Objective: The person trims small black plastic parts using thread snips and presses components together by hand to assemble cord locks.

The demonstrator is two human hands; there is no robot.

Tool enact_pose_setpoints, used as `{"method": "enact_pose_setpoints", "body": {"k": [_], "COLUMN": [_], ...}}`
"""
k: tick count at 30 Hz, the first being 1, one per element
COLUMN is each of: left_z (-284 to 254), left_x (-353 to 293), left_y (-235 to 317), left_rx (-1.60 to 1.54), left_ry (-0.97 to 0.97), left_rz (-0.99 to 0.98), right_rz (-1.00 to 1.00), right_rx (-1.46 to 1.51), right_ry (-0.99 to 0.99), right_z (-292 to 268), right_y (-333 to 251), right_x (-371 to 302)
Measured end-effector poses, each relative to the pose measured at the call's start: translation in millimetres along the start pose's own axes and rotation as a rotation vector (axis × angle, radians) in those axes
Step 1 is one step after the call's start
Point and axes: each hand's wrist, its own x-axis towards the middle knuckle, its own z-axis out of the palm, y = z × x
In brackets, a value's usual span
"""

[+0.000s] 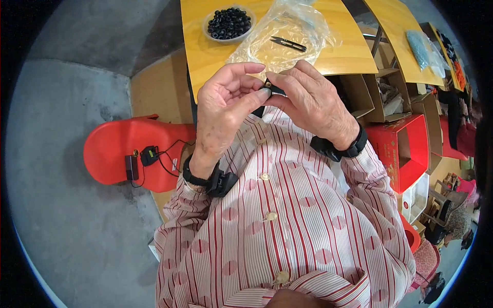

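My left hand (pixel 226 105) and my right hand (pixel 313 100) meet in front of my chest, just below the edge of a yellow table (pixel 349 51). Between their fingertips they pinch a small black part (pixel 271 87) with a bit of brass colour on it. Both thumbs and forefingers press on it; most of it is hidden by the fingers. Each wrist wears a black band. I wear a red-and-white striped shirt.
On the table lie a clear bowl of black rings (pixel 228 23), a crumpled clear plastic bag (pixel 287 36) and small black thread snips (pixel 288 44). A red plastic stool (pixel 118 154) carrying a small black device with cables stands at my left. Red and brown cardboard boxes (pixel 405 146) crowd the right.
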Motion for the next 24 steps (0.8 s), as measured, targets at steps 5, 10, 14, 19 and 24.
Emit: {"method": "enact_pose_setpoints", "body": {"k": [5,10,14,19,24], "left_z": [-3.0,-5.2,-4.9,-3.2,-1.9], "left_x": [-0.1,0.9,1.4,-0.1,-1.3], "left_y": [-1.4,-2.5,1.6,3.4,0.0], "left_rx": [-0.034,-0.043,0.008,0.088,0.127], "left_ry": [-0.008,-0.038,-0.089,-0.111,-0.119], "left_rz": [-0.043,-0.073,-0.079,-0.018,0.015], "right_rz": [-0.009,-0.016,-0.027,-0.025,-0.104], "right_rx": [0.027,0.113,0.15,0.151,0.033], "right_ry": [0.019,0.016,0.034,0.035,0.022], "right_z": [1.2,1.0,3.4,2.2,-0.7], "right_y": [-0.7,5.6,10.1,9.2,8.4], "right_x": [-1.4,-2.5,-5.1,-6.5,-6.9]}}
